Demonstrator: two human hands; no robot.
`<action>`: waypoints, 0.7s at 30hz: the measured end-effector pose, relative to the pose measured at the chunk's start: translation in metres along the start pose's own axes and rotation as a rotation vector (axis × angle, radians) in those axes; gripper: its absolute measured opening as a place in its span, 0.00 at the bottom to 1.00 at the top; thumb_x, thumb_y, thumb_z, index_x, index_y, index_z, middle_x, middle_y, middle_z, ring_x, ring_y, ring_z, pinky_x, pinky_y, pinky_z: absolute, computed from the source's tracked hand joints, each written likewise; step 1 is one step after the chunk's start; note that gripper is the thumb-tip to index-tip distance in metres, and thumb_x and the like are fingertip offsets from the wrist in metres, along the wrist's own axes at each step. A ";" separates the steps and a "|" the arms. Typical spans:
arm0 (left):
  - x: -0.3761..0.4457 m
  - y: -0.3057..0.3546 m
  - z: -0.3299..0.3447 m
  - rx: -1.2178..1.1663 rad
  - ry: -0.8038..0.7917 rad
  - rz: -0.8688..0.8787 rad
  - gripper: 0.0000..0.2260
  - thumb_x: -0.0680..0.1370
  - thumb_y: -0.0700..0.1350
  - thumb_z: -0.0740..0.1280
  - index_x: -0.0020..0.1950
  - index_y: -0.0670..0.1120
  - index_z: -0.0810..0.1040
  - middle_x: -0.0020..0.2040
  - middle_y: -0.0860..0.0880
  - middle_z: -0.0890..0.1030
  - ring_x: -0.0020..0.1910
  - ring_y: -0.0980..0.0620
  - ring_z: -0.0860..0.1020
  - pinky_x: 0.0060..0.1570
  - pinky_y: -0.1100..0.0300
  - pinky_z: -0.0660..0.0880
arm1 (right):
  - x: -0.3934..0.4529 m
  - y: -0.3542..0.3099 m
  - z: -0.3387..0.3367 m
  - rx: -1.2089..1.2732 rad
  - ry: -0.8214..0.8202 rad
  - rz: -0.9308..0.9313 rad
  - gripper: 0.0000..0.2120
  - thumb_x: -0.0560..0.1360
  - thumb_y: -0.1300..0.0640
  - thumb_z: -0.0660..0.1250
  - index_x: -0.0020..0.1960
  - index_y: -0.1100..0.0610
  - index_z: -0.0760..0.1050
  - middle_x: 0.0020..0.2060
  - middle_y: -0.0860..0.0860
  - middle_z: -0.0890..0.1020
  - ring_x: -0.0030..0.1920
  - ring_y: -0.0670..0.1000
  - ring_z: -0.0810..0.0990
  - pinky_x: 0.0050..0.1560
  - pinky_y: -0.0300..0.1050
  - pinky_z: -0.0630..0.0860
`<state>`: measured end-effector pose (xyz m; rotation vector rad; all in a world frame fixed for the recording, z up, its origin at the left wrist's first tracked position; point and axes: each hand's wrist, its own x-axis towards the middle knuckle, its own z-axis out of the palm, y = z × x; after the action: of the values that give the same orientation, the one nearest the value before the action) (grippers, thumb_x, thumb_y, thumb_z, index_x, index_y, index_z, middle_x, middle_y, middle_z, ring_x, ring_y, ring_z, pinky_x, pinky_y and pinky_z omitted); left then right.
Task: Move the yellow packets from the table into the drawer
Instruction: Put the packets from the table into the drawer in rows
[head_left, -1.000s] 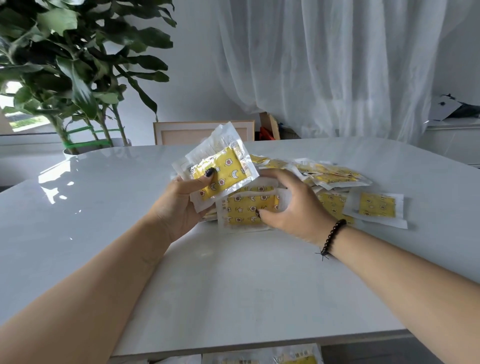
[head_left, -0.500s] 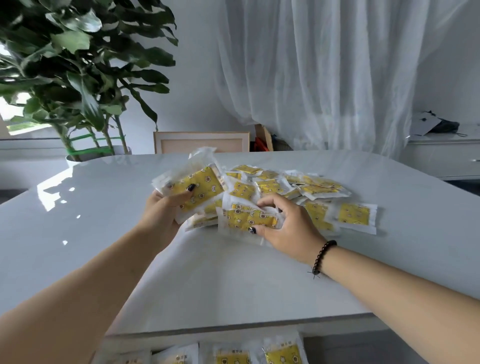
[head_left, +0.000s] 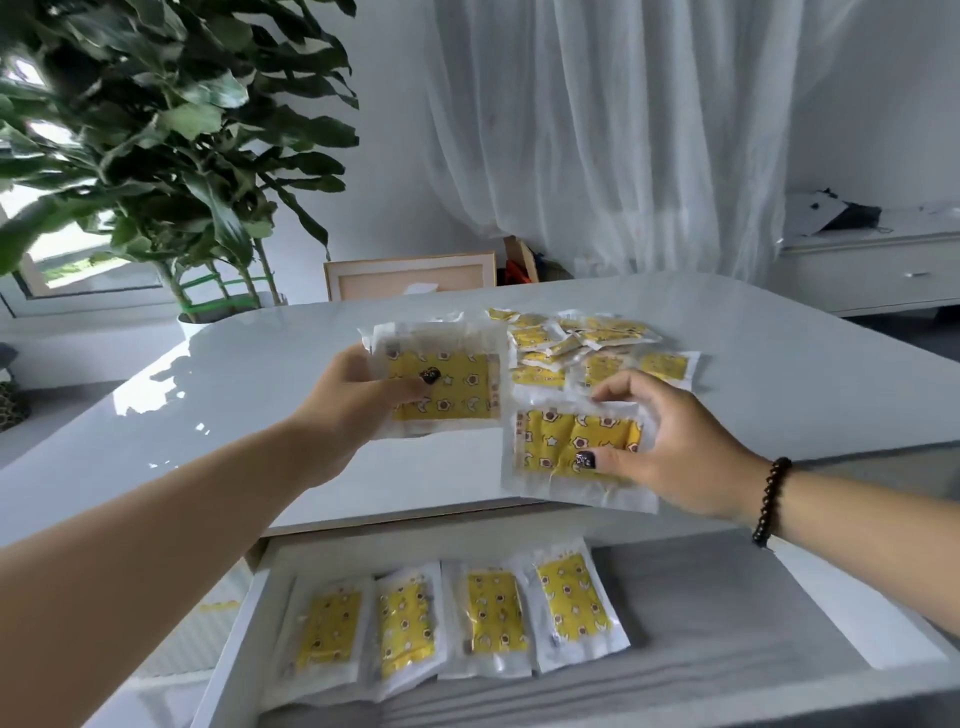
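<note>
Left hand (head_left: 358, 400) up above the white bench (head_left: 249, 415), thumb laid across the face of a yellow packet (head_left: 441, 382) and fingers curled behind it, a firm pinch, and there looks to be more than one clear wrapper stacked in that grip, though how many I cannot tell. Right hand (head_left: 670, 452) just beside it, nearer the bench's front edge, thumb on top of a second yellow packet (head_left: 576, 447) and fingers arched over its far side, gripping it so that the wrapper's lower corner hangs out past the bench's front edge. A dark bead bracelet (head_left: 769, 501) sits on that right wrist. Behind both hands, further back on the bench, lies the loose pile of yellow packets (head_left: 587, 345), overlapping one another. Below the bench's front edge the drawer (head_left: 727, 613) stands pulled open, grey-lined, with four yellow packets in a row (head_left: 452, 618) lying at its left side, edges overlapping, the right part of the liner bare. Beyond the bench's far left corner stands a big leafy plant (head_left: 171, 145); behind the far edge a pale framed panel (head_left: 410, 273) leans, with a sheer white curtain (head_left: 597, 130) hanging above it, and off past the bench's right side sits a low white cabinet (head_left: 872, 270).
</note>
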<state>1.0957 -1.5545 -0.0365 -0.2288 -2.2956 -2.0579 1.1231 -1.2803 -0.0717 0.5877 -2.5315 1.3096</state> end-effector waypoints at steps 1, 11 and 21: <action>-0.010 -0.001 0.002 0.020 -0.007 -0.007 0.09 0.76 0.30 0.65 0.48 0.43 0.79 0.41 0.48 0.85 0.41 0.50 0.84 0.37 0.57 0.82 | -0.010 0.002 0.001 0.001 -0.047 0.029 0.19 0.68 0.61 0.76 0.49 0.44 0.71 0.52 0.37 0.75 0.56 0.30 0.71 0.57 0.26 0.64; -0.084 -0.047 0.026 0.307 -0.132 -0.112 0.07 0.75 0.33 0.68 0.51 0.43 0.77 0.44 0.44 0.84 0.42 0.48 0.84 0.38 0.51 0.82 | -0.088 0.040 -0.005 -0.315 -0.410 0.311 0.16 0.70 0.54 0.72 0.50 0.42 0.68 0.49 0.38 0.76 0.43 0.44 0.79 0.42 0.36 0.76; -0.086 -0.088 0.082 0.434 -0.303 -0.172 0.10 0.74 0.35 0.69 0.50 0.50 0.78 0.44 0.51 0.85 0.45 0.51 0.83 0.47 0.48 0.81 | -0.106 0.048 -0.003 -0.356 -0.594 0.365 0.17 0.68 0.58 0.71 0.45 0.41 0.67 0.46 0.43 0.75 0.37 0.41 0.72 0.32 0.34 0.70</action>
<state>1.1730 -1.4884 -0.1440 -0.3506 -2.9673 -1.6162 1.1966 -1.2272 -0.1451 0.5053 -3.3886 0.8089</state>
